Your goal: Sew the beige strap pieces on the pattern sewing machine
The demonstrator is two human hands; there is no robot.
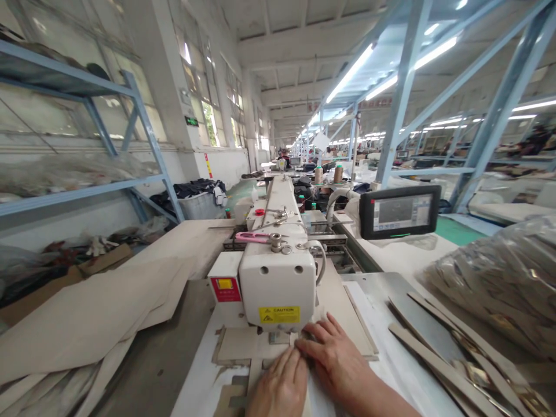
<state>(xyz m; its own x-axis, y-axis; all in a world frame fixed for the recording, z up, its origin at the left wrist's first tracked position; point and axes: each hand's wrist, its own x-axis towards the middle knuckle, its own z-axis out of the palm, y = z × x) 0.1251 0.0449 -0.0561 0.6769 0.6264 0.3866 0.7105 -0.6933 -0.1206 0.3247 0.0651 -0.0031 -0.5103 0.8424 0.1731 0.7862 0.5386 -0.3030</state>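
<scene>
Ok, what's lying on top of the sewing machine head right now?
On the sewing machine head lies a pair of pink-handled scissors beside a metal knob. Under its front, both hands, left hand and right hand, cover the needle area, so it cannot be seen.

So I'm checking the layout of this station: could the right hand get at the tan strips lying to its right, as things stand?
Probably yes. The right hand rests flat by the sewing machine, and the tan strips lie on the same table to its right, with only bare surface between them.
</scene>
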